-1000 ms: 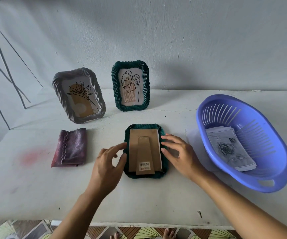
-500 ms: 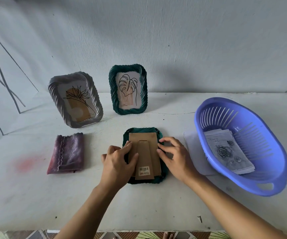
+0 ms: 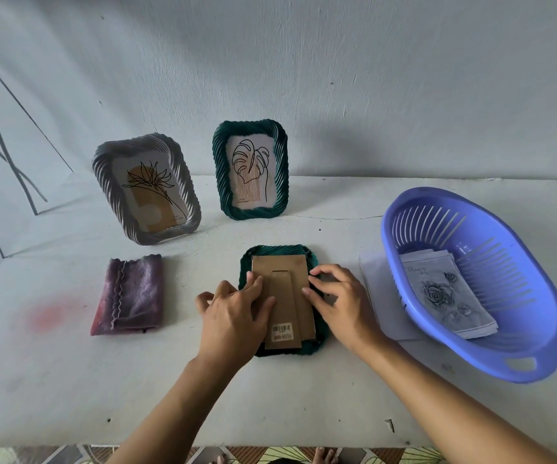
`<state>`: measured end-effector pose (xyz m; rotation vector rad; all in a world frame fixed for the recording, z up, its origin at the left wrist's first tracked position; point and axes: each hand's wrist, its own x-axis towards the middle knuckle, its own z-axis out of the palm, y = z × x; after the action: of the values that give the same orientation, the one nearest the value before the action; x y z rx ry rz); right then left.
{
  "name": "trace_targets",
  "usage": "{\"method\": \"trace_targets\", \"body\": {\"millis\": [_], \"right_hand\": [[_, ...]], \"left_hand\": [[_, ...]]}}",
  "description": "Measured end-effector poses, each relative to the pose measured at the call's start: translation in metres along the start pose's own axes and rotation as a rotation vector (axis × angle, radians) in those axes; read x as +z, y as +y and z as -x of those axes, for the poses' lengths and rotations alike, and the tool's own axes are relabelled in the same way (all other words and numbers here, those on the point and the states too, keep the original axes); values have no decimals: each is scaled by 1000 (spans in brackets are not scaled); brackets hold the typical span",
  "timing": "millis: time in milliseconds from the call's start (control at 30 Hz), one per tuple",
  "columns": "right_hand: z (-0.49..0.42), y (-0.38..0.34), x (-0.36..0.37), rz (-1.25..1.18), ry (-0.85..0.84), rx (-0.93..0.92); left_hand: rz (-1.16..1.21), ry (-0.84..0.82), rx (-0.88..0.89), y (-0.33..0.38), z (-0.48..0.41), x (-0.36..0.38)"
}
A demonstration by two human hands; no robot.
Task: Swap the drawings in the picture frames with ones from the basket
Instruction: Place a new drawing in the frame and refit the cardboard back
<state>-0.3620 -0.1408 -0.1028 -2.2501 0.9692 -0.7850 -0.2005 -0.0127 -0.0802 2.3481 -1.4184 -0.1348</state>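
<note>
A dark green picture frame [image 3: 279,250] lies face down at the middle of the table, its brown cardboard back [image 3: 279,263] and folded stand [image 3: 283,304] facing up. My left hand [image 3: 232,318] rests with flat fingers on the back's left side. My right hand [image 3: 342,304] has bent fingers, their tips on the back's right edge. A blue basket [image 3: 391,236] at the right holds a stack of drawings [image 3: 444,296] with a rose sketch on top. Standing behind are a second green frame [image 3: 218,169] with a leaf drawing and a grey frame [image 3: 103,182] with a flower drawing.
A folded purple cloth [image 3: 130,293] lies left of the face-down frame. A white sheet [image 3: 379,296] sticks out from under the basket's left side. The wall stands right behind the upright frames. The table's front edge runs just below my forearms.
Both hands came down from hovering beside the frame onto its cardboard back: the left onto the left side, the right curling its fingers at the right edge.
</note>
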Motion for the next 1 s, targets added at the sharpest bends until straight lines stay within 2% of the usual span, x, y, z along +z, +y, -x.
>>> {"method": "trace_targets", "body": {"millis": [200, 433, 567, 633, 700, 767, 1000], "right_hand": [[-3, -1, -1, -5, 8, 15], [-2, -3, -6, -59, -51, 45], [7, 2, -15, -57, -66, 3], [17, 4, -17, -48, -50, -49], [26, 5, -20, -33, -81, -65], [33, 5, -21, -16, -103, -65], [48, -7, -21, 14, -71, -51]], "left_hand": [[-100, -50, 46, -2, -1, -1], [-146, -199, 104, -11, 6, -7], [-21, -226, 92, -6, 10, -15], [123, -197, 80, -6, 13, -22], [247, -68, 86, -12, 18, -27], [260, 56, 117, -25, 27, -27], [235, 74, 209, -42, 53, -20]]}}
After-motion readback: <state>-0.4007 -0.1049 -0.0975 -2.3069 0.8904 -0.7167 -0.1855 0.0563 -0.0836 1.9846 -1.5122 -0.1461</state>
